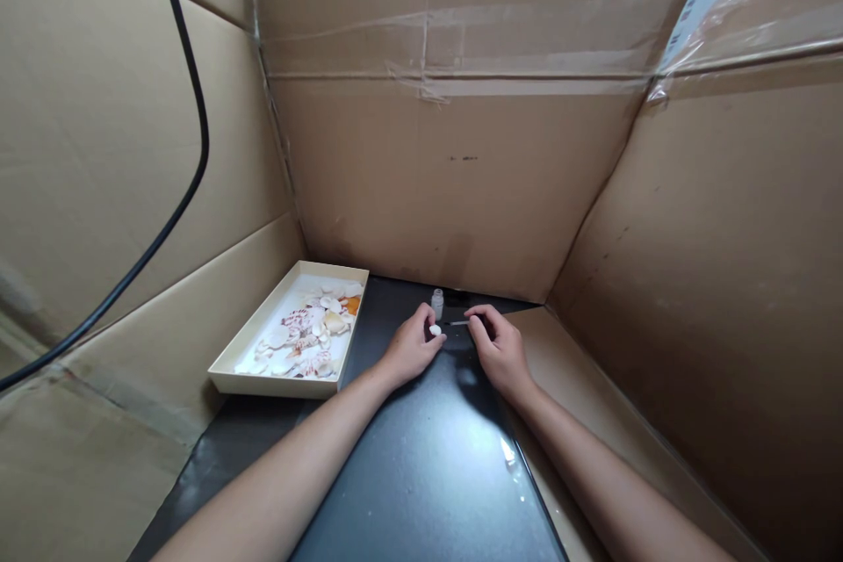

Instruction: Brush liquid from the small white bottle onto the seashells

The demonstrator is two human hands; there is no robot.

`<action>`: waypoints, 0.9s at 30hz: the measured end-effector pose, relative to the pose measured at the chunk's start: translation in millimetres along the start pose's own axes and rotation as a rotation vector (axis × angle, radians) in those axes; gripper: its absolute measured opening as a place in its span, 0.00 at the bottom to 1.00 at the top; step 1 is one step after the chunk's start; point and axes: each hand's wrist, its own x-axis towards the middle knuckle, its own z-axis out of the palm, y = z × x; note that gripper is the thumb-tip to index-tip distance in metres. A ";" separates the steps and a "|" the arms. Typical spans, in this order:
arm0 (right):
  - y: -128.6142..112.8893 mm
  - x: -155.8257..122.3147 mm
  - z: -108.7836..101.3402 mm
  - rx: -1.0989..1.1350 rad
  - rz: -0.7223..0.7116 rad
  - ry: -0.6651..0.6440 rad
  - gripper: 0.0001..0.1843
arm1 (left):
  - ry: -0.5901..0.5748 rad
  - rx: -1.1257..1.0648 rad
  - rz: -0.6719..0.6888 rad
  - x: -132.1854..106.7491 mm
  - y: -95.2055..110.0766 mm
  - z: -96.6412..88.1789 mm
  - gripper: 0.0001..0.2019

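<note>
My left hand [413, 344] rests on the black table top [421, 465] with its fingertips pinched on a small white shell [435, 330]. My right hand [499, 349] is closed around a thin stick-like applicator [459, 322], whose tip points left toward the shell. A small clear bottle [437, 302] stands upright just behind the two hands, close to the back cardboard wall. To the left lies a cream tray [245, 374] holding several white, pink-striped and orange shells [309, 332].
Cardboard walls [461, 184] enclose the work area at the back, left and right. A black cable [188, 79] hangs across the left wall. A cardboard flap [559, 351] lies along the table's right edge.
</note>
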 end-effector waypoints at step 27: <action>-5.5 -2.2 3.6 -0.097 -0.122 -0.009 0.10 | -0.128 -0.955 -0.406 3.3 10.9 -5.2 0.10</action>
